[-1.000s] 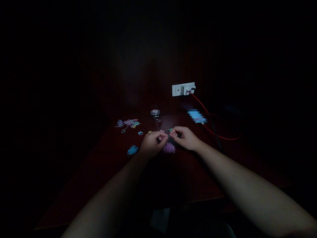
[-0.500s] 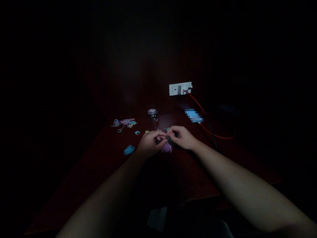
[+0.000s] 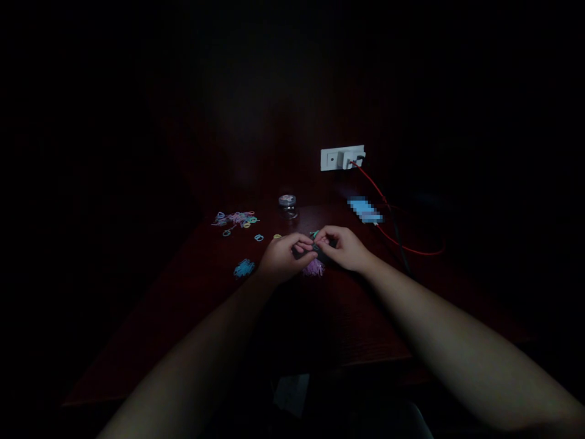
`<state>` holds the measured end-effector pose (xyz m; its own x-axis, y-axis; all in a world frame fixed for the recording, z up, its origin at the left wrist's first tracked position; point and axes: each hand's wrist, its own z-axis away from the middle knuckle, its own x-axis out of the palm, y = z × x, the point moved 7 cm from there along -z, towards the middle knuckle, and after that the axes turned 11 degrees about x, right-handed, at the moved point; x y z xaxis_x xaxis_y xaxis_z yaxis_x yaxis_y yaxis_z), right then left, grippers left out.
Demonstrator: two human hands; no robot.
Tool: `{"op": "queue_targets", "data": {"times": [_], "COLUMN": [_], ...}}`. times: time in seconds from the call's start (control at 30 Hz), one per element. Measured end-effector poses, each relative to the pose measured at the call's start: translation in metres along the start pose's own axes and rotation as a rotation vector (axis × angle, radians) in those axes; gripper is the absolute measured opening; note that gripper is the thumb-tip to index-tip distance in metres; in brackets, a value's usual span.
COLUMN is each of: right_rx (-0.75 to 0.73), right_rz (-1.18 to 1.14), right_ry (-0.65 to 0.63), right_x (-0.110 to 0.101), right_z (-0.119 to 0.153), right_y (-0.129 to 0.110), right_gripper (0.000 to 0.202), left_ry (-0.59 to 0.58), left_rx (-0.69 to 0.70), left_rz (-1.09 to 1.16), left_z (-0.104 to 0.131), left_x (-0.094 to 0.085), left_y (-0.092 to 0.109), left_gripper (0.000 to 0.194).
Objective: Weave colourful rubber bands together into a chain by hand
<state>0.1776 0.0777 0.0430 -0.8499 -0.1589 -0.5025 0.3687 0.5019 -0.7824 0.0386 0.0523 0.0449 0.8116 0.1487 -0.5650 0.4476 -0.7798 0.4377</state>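
My left hand and my right hand meet fingertip to fingertip above the table. Both are closed in a pinch on a small greenish hair tie, which is partly hidden by the fingers and dim. Just below the fingers lies a pile of purple hair ties. Some green hair ties show behind the fingertips. To the left of my left hand sits a blue pile of hair ties. A yellow hair tie and a light blue one lie singly beyond it.
A mixed heap of hair ties lies at the back left of the dark red table. Behind my hands stands a clear lidded jar. A lit phone is wired by a red cable to the wall socket.
The whole view has shifted a little, so things appear slightly farther right and higher. My hands stay together, with the fingertips slightly rearranged around the hair tie.
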Motion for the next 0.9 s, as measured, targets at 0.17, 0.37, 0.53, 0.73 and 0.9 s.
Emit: {"op": "queue_targets", "data": {"times": [0.17,0.37,0.53,0.73,0.9], "right_rx": [-0.027,-0.020,-0.015,-0.026,-0.040], "right_rz": [-0.006,0.000,-0.001,0.005,0.032], "right_ry": [0.018,0.022,0.010,0.012,0.016], "right_x": [-0.0013,-0.0012,-0.0002,-0.0018,-0.0026], "right_z": [-0.0003,-0.0003,-0.0003,-0.0004,0.0002], "right_y": [-0.0038,-0.0039,-0.0010,-0.0010,-0.0037], "right_gripper": [0.010,0.012,0.012,0.010,0.010], "left_ry": [0.017,0.013,0.021,0.041,0.061], "left_rx": [-0.053,-0.066,-0.047,-0.071,-0.093], "left_rz": [0.067,0.059,0.020,0.040,0.067], "left_z": [0.0020,0.0022,0.0006,0.0007,0.0008], "left_x": [0.0034,0.0043,0.0014,0.0012,0.0012], "left_y": [-0.0071,-0.0084,-0.0042,-0.0056,-0.0084], "left_gripper": [0.024,0.014,0.010,0.010,0.009]}}
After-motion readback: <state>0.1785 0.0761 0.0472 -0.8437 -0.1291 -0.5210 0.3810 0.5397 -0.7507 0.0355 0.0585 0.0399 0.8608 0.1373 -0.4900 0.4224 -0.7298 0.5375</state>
